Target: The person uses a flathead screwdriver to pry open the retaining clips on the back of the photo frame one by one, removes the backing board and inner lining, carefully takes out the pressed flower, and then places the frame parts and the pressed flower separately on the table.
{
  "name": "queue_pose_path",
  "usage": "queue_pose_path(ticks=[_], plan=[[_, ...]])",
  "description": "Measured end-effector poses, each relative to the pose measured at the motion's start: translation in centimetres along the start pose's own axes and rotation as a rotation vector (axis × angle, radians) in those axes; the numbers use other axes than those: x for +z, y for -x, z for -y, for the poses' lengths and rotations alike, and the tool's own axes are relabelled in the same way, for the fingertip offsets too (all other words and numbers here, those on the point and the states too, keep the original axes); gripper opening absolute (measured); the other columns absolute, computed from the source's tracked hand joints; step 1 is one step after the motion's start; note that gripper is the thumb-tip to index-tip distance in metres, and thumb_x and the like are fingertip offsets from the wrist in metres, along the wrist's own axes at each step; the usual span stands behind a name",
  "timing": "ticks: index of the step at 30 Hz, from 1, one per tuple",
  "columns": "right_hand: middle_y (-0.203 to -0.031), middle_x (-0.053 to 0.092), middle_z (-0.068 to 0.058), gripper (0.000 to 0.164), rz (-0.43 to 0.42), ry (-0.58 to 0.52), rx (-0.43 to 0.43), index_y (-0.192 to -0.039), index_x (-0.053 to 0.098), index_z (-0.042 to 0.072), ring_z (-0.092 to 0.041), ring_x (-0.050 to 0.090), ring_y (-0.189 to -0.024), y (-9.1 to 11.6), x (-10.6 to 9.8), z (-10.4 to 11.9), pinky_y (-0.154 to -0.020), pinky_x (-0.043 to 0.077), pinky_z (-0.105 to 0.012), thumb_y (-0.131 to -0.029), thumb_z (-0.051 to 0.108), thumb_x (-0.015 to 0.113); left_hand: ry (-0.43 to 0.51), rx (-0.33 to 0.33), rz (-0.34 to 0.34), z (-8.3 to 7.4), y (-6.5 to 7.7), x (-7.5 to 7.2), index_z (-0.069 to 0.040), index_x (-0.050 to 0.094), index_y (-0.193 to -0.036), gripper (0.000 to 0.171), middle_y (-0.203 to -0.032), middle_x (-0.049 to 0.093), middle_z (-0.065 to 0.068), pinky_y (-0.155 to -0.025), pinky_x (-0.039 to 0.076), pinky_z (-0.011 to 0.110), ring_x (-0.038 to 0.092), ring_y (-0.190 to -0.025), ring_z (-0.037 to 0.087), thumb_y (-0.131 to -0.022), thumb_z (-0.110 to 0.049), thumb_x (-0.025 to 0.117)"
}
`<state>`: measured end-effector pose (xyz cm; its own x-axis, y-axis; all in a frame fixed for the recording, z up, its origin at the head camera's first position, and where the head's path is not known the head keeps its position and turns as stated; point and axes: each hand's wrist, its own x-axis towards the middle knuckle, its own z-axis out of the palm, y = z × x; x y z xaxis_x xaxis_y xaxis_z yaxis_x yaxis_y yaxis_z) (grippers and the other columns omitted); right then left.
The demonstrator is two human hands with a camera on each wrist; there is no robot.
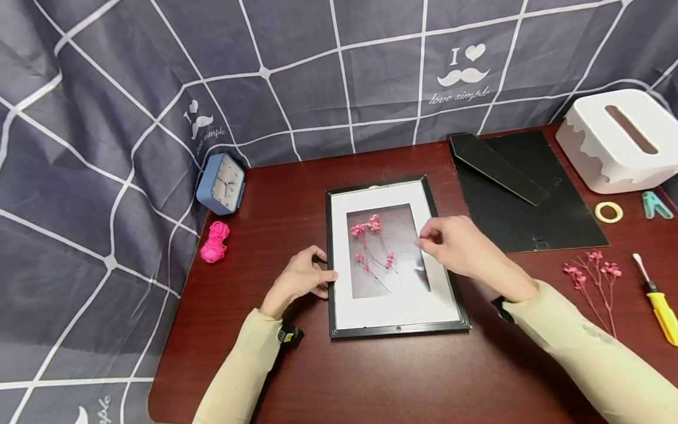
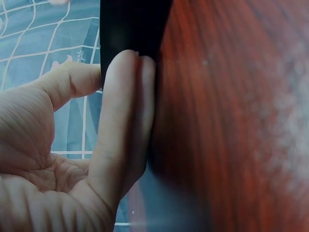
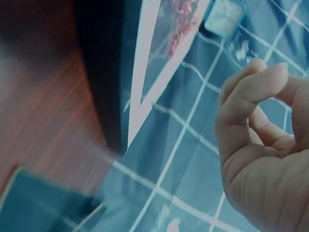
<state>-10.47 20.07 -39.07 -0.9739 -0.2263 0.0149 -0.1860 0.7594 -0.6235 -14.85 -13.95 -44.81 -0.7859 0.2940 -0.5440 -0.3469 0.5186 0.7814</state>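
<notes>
Our left hand (image 1: 301,274) grips the frame (image 1: 371,333) at nine o'clock; our right hand (image 1: 461,244) curls at three, holding nothing visible. We should nudge the pink flowers (image 1: 374,222) lightly.

- The left sleeve (image 1: 238,365) and right sleeve (image 1: 588,347) ran out of the head view at its lower edges.
- The slotted white box (image 1: 617,144) was cut by that view's right edge.
- The small clock (image 1: 221,184) had its dial blurred in the right wrist view.
- There, the pink flowers (image 3: 182,21) were blurred and cropped at the top; the right hand (image 3: 265,174) ran past the right edge.
- In the left wrist view, the top edge cut the picture frame (image 2: 133,29), its front hidden.
</notes>
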Motion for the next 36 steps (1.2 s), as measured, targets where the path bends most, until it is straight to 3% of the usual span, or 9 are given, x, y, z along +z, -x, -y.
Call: queue_pose_path(ticks=[7,15,23,27,32,36], plan=[[-0.067,0.065,0.001,0.014,0.184,0.003,-0.058,-0.09,0.078,0.006,-0.011,0.049,-0.061,-3.9,2.6,0.9,-0.06,0.04,-0.025,-0.101,0.01,0.072,0.012,-0.003,0.021,0.1,-0.2,0.0,0.002,0.053,-0.132,0.048,-0.087,0.067,0.01,-0.065,0.072,0.037,0.073,-0.065,0.017,-0.093,-0.006,0.081],[-0.064,0.059,0.002,0.02,0.274,0.027,-0.042,-0.08,0.076,0.007,-0.01,0.046,-0.06,-5.9,4.7,0.8,-0.058,0.038,-0.023,-0.1,0.01,0.074,-0.008,-0.007,0.035,0.4,-0.4,-0.3,0.002,0.053,-0.129,0.047,-0.084,0.066,0.01,-0.063,0.071,0.037,0.072,-0.064,0.018,-0.092,-0.005,0.082],[-0.055,0.043,0.008,0.036,0.302,0.028,-0.032,-0.063,0.068,0.013,-0.008,0.038,-0.055,-6.8,5.9,0.0,-0.052,0.033,-0.024,-0.098,0.019,0.076,-0.008,0.014,0.05,0.2,-0.5,-0.4,0.002,0.052,-0.128,0.048,-0.084,0.066,0.01,-0.063,0.071,0.037,0.072,-0.062,0.016,-0.091,-0.006,0.081],[-0.054,0.047,0.007,0.034,0.311,0.046,-0.013,-0.064,0.071,0.012,-0.008,0.041,-0.052,-7.5,7.0,-0.6,-0.048,0.036,-0.024,-0.097,0.018,0.077,-0.002,0.005,0.047,0.3,-0.3,-0.5,0.002,0.052,-0.127,0.047,-0.085,0.067,0.011,-0.062,0.071,0.037,0.072,-0.057,0.017,-0.091,-0.005,0.081],[-0.05,0.05,0.009,0.036,0.299,0.096,-0.002,-0.062,0.07,0.019,-0.007,0.045,-0.047,-8.8,9.8,-3.9,-0.043,0.039,-0.024,-0.097,0.023,0.077,-0.003,0.017,0.047,0.4,-0.3,-0.4,0.001,0.053,-0.127,0.046,-0.085,0.067,0.01,-0.062,0.071,0.037,0.072,-0.057,0.017,-0.091,-0.006,0.081],[-0.049,0.052,0.009,0.038,0.299,0.088,0.011,-0.059,0.069,0.021,-0.007,0.048,-0.047,-8.8,9.7,-4.0,-0.043,0.041,-0.024,-0.097,0.019,0.075,0.0,0.036,0.048,0.4,-0.4,-0.3,0.003,0.052,-0.127,0.046,-0.083,0.067,0.01,-0.062,0.071,0.036,0.072,-0.059,0.016,-0.092,-0.005,0.081]])
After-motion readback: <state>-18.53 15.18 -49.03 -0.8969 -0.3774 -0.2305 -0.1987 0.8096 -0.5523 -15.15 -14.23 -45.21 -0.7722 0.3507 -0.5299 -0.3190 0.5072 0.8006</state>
